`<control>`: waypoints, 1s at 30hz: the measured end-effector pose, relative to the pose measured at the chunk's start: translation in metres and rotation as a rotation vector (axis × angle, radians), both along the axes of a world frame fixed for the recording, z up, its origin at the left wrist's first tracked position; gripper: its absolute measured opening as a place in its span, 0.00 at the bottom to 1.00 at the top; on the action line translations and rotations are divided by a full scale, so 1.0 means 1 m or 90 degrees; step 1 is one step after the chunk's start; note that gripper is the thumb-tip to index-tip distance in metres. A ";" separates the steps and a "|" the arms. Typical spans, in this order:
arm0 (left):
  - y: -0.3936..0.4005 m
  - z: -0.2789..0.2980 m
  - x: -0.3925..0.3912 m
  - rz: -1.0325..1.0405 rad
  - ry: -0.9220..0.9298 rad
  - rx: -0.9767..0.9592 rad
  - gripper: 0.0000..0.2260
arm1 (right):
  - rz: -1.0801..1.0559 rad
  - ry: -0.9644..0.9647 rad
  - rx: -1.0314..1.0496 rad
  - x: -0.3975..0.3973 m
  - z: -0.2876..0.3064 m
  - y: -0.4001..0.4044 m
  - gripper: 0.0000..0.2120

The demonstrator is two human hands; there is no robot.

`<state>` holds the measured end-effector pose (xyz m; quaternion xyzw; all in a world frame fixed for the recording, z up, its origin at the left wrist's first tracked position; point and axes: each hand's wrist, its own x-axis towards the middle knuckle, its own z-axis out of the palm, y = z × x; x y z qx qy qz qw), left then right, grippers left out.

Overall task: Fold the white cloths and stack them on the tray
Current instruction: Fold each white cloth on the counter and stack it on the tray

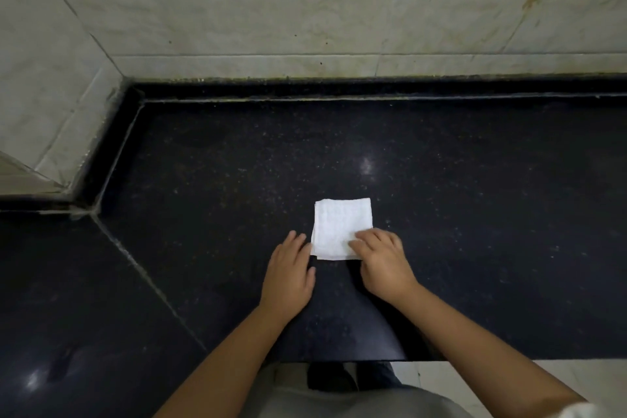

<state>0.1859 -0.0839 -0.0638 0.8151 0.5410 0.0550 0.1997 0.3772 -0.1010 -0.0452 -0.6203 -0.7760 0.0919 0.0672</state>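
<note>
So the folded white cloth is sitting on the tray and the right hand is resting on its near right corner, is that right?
Not quite. The folded white cloth lies directly on the black countertop; the head view shows no tray at all. The rest holds: the right hand rests on its near right corner.

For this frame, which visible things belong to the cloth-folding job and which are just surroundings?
Part of the job:
- folded white cloth on the counter
- right hand, fingers resting on the cloth's near right corner
- left hand, flat on the counter beside the cloth's left edge

Just surroundings:
- black counter
- tiled wall

No tray is in view.
</note>
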 end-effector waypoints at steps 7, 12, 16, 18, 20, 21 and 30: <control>0.011 -0.001 0.043 -0.095 0.069 -0.004 0.23 | 0.027 0.010 -0.052 0.020 -0.011 0.005 0.18; 0.014 0.006 0.049 -0.112 0.098 0.033 0.14 | 0.002 0.133 -0.057 0.032 0.008 0.004 0.11; 0.003 0.016 0.083 -0.196 0.085 0.150 0.07 | -0.089 0.186 -0.055 0.072 0.031 -0.023 0.13; -0.006 0.031 0.115 -0.229 0.044 0.177 0.07 | -0.133 0.221 -0.003 0.108 0.043 -0.046 0.12; -0.017 0.051 0.155 -0.276 0.023 0.208 0.08 | -0.164 0.249 0.045 0.151 0.056 -0.074 0.10; -0.024 0.062 0.178 -0.299 0.014 0.232 0.07 | -0.177 0.256 0.063 0.174 0.064 -0.090 0.10; -0.144 0.162 0.433 -0.490 -0.093 0.174 0.14 | -0.390 0.170 0.167 0.388 0.142 -0.258 0.13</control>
